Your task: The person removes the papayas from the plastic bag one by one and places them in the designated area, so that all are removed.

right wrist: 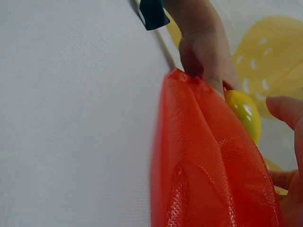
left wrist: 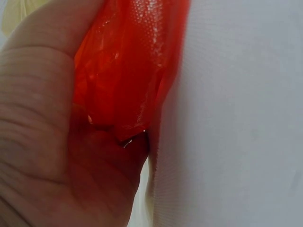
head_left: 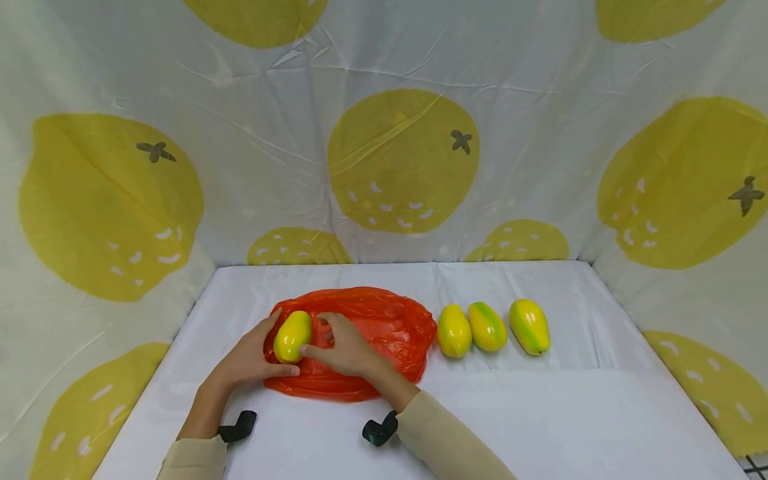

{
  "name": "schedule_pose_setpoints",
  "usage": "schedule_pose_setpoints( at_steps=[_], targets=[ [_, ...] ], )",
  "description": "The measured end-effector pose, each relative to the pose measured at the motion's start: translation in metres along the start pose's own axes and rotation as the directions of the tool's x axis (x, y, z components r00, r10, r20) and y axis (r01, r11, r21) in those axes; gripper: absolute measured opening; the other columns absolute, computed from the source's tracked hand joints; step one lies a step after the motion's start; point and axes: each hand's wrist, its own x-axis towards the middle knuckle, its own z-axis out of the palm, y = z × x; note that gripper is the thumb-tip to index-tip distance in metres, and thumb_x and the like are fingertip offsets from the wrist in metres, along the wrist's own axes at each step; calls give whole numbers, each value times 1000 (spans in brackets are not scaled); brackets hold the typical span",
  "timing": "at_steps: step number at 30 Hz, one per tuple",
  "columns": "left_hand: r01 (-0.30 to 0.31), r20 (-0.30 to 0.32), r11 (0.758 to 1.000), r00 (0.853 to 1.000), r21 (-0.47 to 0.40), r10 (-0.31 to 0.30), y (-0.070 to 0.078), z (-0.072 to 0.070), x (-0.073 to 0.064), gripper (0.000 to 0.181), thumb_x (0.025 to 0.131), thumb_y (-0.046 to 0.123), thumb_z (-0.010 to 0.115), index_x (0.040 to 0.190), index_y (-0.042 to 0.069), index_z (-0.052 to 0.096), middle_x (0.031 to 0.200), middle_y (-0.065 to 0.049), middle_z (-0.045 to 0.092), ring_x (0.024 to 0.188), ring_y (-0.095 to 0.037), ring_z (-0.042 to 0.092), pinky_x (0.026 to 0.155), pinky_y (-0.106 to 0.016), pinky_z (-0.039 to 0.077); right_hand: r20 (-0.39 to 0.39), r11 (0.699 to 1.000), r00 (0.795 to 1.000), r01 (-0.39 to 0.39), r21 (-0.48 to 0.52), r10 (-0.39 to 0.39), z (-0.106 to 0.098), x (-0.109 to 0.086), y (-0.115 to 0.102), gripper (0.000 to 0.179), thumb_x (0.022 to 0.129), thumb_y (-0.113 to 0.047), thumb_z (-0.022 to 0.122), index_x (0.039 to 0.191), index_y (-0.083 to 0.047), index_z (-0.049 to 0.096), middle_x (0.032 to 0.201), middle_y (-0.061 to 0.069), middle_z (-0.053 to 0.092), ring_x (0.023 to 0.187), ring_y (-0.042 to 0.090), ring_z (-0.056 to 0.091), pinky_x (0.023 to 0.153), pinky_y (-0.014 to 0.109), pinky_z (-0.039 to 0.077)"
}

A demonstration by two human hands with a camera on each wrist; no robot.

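Observation:
A red plastic bag (head_left: 384, 333) lies spread on the white table. On its left end sits a glossy yellow mango-shaped fruit (head_left: 293, 337). My left hand (head_left: 249, 353) holds that end of the bag, thumb along the near side and fingers behind the fruit. In the left wrist view, red plastic (left wrist: 125, 71) runs between its thumb and palm. My right hand (head_left: 345, 347) hovers over the bag just right of the fruit, thumb tip at its lower edge and fingers loosely bent. The right wrist view has the fruit (right wrist: 244, 113) between the two hands, beyond the bag.
Right of the bag stand three more yellow fruits with green streaks: one (head_left: 454, 331) close by the bag, another (head_left: 487, 327) beside it, the third (head_left: 530, 327) farther right. White cloth with yellow lemon prints (head_left: 405, 160) walls the table (head_left: 540, 420) at the back and sides.

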Motion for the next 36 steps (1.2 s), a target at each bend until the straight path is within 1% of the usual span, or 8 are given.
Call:
schedule_pose_setpoints(
  at_steps=[6,11,19,24,27,30,33,36],
  targets=[
    [-14,-1,1000,1000,-7,14,0,0,1,129,70,59,89,165,7,19,163,-22,35,145,-46,40,112,-71,39,16,999,1000,12,-32,-11,5,1,-2,87,89,-66,67,156,-17,39,152,-1,49,125,15,56,101,34,56],
    [-25,-9,1000,1000,-7,24,1,-2,4,129,70,58,89,164,6,19,163,-23,35,145,-46,41,112,-71,38,13,998,999,40,-38,-39,8,5,-4,85,90,-64,68,154,-16,40,150,-1,50,128,16,53,103,35,54],
    [-20,-7,1000,1000,-21,20,0,0,1,128,69,57,90,164,6,21,162,-22,36,145,-46,40,112,-72,37,8,999,1000,-9,-36,9,19,7,-8,83,88,-65,70,153,-23,40,151,-7,48,134,13,49,107,40,53],
    [-19,-7,1000,1000,-24,19,-2,1,0,127,70,58,89,164,6,21,163,-22,36,145,-46,40,112,-71,38,-18,1000,1000,-20,-5,20,27,11,-10,87,85,-66,72,153,-21,39,147,-7,50,129,12,52,104,37,55],
    [-17,-6,999,1000,-27,17,-2,2,0,128,70,58,89,164,6,20,164,-22,35,146,-46,39,113,-71,37,-50,999,998,-49,13,49,33,14,-11,92,83,-67,73,155,-21,37,145,-6,50,125,12,54,102,37,56],
    [-25,-11,999,1000,-28,25,-3,2,0,129,70,58,89,164,6,20,164,-22,34,146,-46,40,113,-70,38,-79,998,995,-61,-2,61,36,18,-12,98,81,-72,72,157,-23,35,145,-6,50,124,14,55,101,38,56],
    [-35,-18,999,999,-23,35,-3,3,1,128,70,58,90,164,5,20,163,-22,35,144,-46,43,112,-69,41,-91,998,994,-57,-28,54,38,21,-14,103,79,-76,71,158,-23,33,146,-5,50,123,14,55,99,37,56],
    [-35,-16,999,999,-23,35,-1,2,1,129,69,58,90,164,5,20,163,-22,35,144,-46,43,112,-69,40,-81,998,995,-53,-23,51,37,23,-15,99,80,-73,72,157,-24,35,144,-5,51,119,12,56,95,33,56]
  ],
)
